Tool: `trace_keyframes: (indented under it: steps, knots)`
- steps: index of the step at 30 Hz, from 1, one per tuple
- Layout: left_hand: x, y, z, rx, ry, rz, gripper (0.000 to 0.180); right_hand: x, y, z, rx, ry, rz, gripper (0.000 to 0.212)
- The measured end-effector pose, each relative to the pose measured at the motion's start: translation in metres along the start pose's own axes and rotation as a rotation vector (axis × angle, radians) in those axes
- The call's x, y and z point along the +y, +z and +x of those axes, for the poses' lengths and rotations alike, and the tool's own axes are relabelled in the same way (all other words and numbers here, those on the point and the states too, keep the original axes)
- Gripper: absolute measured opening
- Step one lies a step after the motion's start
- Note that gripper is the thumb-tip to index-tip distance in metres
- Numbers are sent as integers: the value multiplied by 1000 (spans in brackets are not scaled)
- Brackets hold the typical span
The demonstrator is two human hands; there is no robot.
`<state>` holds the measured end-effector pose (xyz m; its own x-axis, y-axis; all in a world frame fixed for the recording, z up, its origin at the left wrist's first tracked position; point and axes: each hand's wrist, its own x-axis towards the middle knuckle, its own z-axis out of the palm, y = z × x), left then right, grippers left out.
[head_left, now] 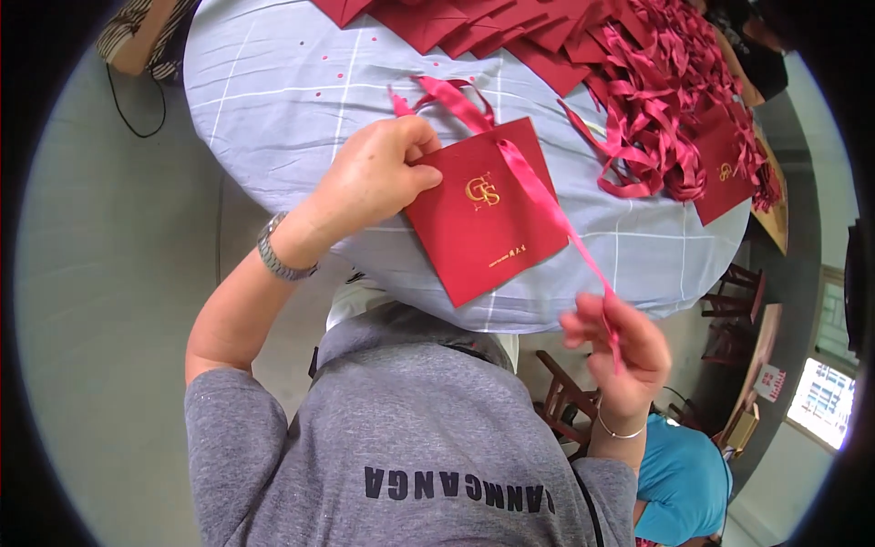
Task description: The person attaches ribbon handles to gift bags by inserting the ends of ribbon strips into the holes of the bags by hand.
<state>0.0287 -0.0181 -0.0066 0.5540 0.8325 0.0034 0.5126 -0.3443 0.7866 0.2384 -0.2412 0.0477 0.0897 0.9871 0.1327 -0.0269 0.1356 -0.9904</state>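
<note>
My left hand (375,175) pinches the upper left edge of a flat red paper gift bag (465,232) with gold printing, tilted above the table. A pink-red ribbon (538,191) passes through the bag near its top edge. One length of it stretches taut down to the right. My right hand (627,351), slightly blurred, grips that length near its end, just off the table's near edge. Another part of the ribbon loops behind the top of the bag, close to my left fingers.
The round table wears a pale blue checked cloth (273,118). Stacked flat red bags (474,27) lie at the far side, beside a tangled heap of ribbons (656,118). Small red dots are scattered on the cloth. A person in blue (688,474) is at lower right; a striped sleeve (123,36) shows at upper left.
</note>
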Motion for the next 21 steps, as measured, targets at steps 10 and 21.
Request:
trace_keyframes:
  steps: [10, 21]
  knots:
    - [-1, -13, 19, -226, 12, -39, 19, -11, 17, 46, 135, -436, -540, 33]
    - [-14, -14, 21, -360, 15, -222, 29, 67, 65, 117, 10, 128, -753, 12]
